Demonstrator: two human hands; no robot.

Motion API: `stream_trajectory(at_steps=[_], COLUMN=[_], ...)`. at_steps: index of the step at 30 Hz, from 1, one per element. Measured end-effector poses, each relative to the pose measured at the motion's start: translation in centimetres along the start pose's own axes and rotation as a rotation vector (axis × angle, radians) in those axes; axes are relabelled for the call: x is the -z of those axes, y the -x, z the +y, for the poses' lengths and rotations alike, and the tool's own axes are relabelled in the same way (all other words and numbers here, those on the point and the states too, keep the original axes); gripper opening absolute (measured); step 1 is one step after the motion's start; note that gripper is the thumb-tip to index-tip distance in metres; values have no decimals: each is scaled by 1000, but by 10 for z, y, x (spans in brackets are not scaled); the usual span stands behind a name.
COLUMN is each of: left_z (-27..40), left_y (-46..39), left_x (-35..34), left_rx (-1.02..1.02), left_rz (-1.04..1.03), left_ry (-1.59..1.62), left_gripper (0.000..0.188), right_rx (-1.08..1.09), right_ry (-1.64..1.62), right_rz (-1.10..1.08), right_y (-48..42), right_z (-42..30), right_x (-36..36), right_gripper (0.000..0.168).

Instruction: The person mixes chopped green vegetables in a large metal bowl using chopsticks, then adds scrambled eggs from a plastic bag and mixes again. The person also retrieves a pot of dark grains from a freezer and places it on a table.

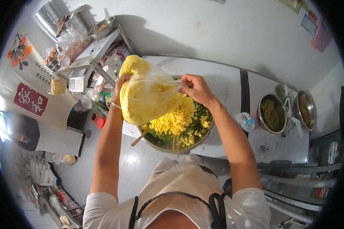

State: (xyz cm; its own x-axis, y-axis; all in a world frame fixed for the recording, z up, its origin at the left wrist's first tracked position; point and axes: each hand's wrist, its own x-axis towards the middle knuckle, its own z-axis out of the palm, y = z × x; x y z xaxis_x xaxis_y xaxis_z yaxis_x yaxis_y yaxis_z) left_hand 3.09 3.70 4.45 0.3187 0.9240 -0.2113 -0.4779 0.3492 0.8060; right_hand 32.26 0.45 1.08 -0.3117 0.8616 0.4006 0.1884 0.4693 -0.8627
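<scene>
A clear plastic bag [147,96] full of yellow crumbled food, which looks like scrambled egg, hangs tilted over a large metal bowl [209,132]. My left hand [121,88] grips the bag's bulging left side. At its gathered right end, my right hand [196,88] pinches the plastic. Inside the bowl, a heap of yellow crumbles [172,118] lies on chopped dark greens [203,113]. A wooden stick or handle [139,138] leans over the bowl's left rim, and thin sticks [176,144] stand at its near edge. The bag hides the bowl's far left part.
On the right of the table [226,83] are a clear plastic bottle [244,121], a bowl of greenish filling [270,113] and another metal bowl [304,110]. A metal shelf [94,54] with bags and containers stands at the left. A red lid [101,123] lies below it.
</scene>
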Motion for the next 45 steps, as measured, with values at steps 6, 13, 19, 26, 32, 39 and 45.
stream_trajectory(at_steps=[6,13,19,26,32,39,45], left_z=[7,17,30,33,30,22,-2], left_y=[7,3,5,9,16,24,2], left_x=[-2,-3,-17,0,-8,-7,71], left_rx=[-38,-96,-90,-112,-109,-192,-194], left_rz=[31,-15,-11,105,62,47,1], left_ry=[-64,-83,-98,-162,-157,-122,-78], left_gripper=[36,36,36,33,32,32,33], right_rx=[-99,25,14,8,-14,32,153], right_ry=[-75,-74,-67,-121,-107,-449,-282], right_rz=[-41,96,22,24,5,58,-135], right_y=[11,8,2,3,1,-6,-38], right_z=[0,11,8,-14,-10,-12,-57], right_x=[-11,-30,-21,-9,-13,-20,-24], right_gripper=[17,18,17,19,21,19,19])
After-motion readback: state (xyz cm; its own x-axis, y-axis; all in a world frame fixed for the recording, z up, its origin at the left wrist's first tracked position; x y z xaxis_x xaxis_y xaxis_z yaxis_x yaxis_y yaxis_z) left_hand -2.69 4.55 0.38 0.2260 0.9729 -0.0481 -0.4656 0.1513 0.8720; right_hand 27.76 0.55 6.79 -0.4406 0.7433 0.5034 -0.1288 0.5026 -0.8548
